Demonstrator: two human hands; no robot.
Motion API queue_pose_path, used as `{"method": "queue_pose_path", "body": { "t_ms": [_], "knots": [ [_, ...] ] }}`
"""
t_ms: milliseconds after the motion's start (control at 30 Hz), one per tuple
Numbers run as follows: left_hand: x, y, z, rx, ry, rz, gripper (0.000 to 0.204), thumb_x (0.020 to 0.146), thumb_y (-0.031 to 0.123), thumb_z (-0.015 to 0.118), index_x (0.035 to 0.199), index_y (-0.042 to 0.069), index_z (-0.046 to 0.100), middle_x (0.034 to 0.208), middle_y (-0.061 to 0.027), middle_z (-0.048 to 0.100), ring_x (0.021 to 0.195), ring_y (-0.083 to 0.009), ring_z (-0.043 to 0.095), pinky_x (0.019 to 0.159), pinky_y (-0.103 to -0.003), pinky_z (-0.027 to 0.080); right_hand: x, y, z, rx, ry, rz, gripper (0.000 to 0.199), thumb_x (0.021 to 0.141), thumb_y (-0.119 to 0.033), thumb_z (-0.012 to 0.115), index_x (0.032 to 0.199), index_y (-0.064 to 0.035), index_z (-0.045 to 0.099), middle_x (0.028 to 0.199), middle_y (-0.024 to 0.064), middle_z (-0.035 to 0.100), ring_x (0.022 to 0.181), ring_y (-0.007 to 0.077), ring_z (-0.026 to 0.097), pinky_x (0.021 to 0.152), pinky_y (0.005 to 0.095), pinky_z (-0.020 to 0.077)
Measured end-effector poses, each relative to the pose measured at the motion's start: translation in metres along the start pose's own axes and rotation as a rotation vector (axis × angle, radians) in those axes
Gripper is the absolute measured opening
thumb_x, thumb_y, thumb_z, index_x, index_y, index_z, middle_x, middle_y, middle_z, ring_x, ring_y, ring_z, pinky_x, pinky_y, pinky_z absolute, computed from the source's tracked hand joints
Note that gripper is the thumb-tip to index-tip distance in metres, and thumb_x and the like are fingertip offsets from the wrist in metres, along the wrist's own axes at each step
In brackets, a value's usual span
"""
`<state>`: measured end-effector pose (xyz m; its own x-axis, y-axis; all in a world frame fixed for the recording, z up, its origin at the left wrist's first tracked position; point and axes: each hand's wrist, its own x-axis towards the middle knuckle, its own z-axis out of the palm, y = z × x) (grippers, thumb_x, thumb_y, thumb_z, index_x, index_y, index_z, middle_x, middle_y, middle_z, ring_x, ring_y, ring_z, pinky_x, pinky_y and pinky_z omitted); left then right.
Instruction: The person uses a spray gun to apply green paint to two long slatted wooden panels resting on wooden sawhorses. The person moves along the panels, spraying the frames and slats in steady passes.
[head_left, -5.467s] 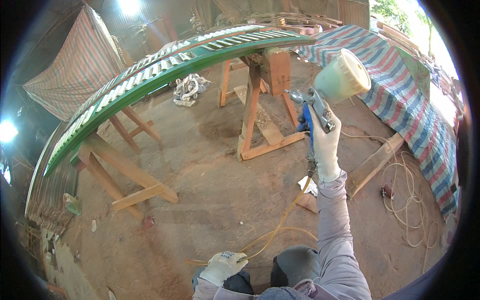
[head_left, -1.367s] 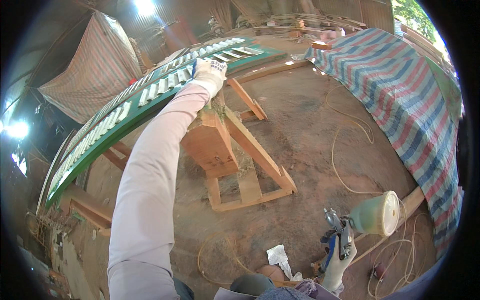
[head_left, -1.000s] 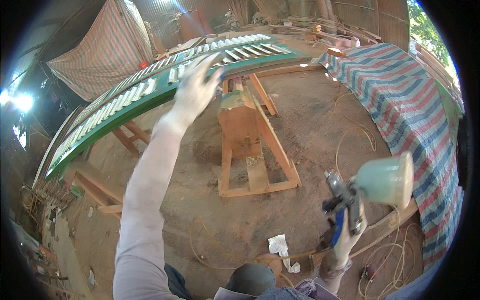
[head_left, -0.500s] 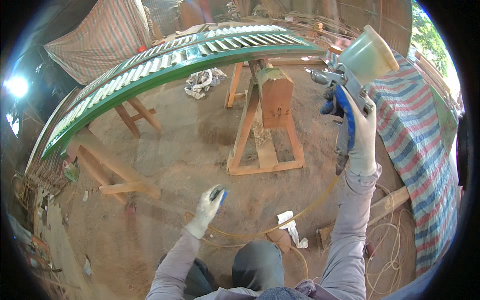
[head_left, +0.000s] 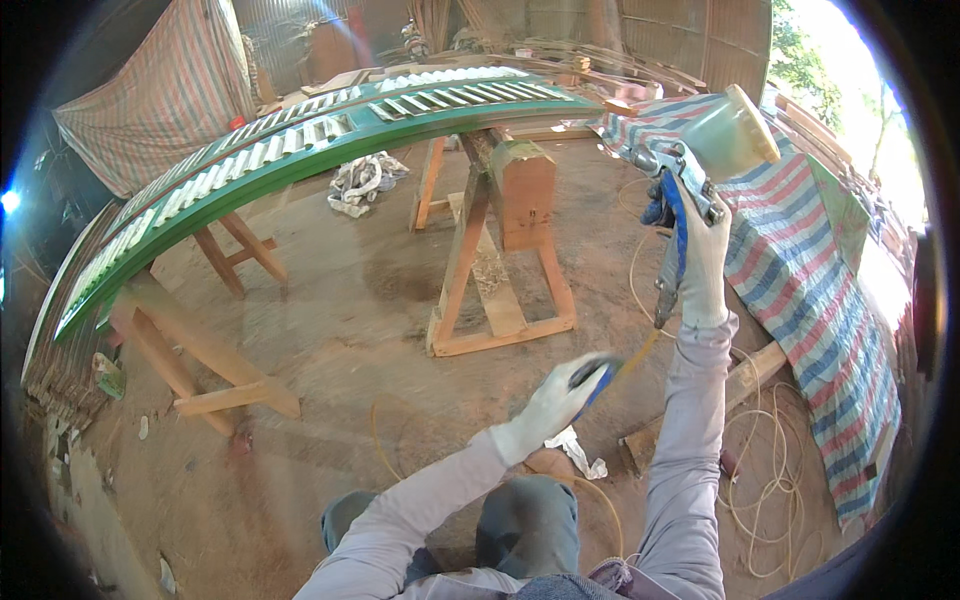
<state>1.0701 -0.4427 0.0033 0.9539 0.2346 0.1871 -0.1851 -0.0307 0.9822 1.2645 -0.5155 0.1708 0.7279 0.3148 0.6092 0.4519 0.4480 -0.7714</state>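
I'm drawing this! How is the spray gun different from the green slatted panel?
The spray gun is small, while the slatted panel is long. The gun is held up in the right hand; the panel rests on wooden trestles. The gun carries a round cup, but the panel has rows of pale slats. Both show some green.

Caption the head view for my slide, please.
Gloved right hand gripping a spray gun, left hand near its yellow hose, a green slatted panel on wooden trestles beyond.
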Motion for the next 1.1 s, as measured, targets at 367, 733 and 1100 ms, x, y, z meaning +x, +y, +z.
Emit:
{"method": "queue_pose_path", "body": {
  "t_ms": [367, 733, 1100],
  "knots": [
    [-0.134, -0.092, -0.005, 0.617, 0.122, -0.033, 0.03, 0.1, 0.022, 0.063, 0.124, 0.004, 0.066, 0.119, -0.0161, 0.07, 0.108, -0.0329, 0.068, 0.094, -0.042, 0.053, 0.056, 0.026, 0.029, 0.125, -0.247, 0.15, 0.023, 0.096, -0.012, 0.07, 0.11, 0.005, 0.069, 0.083, 0.0091, 0.072, 0.062, 0.0137, 0.067, 0.054, 0.0272, 0.0561],
    [-0.13, -0.081, 0.005, 0.612, 0.071, -0.097, 0.034, 0.096, 0.032, 0.068, 0.115, 0.003, 0.069, 0.111, -0.0202, 0.072, 0.101, -0.0358, 0.069, 0.088, -0.044, 0.054, 0.072, 0.02, -0.017, -0.119, -0.072, 0.072, 0.02, 0.094, -0.017, 0.074, 0.105, 0.0001, 0.071, 0.076, 0.0038, 0.068, 0.057, 0.0091, 0.06, 0.048, 0.025, 0.0488],
    [-0.131, -0.087, -0.002, 0.687, 0.04, 0.032, 0.031, 0.094, 0.026, 0.069, 0.115, 0.004, 0.068, 0.108, -0.0163, 0.071, 0.1, -0.0358, 0.067, 0.088, -0.044, 0.053, 0.058, 0.046, -0.057, -0.131, 0.162, 0.08, 0.022, 0.097, -0.014, 0.069, 0.113, 0.0011, 0.07, 0.081, 0.0018, 0.07, 0.059, 0.0067, 0.061, 0.051, 0.0234, 0.0494]
  ]
}}
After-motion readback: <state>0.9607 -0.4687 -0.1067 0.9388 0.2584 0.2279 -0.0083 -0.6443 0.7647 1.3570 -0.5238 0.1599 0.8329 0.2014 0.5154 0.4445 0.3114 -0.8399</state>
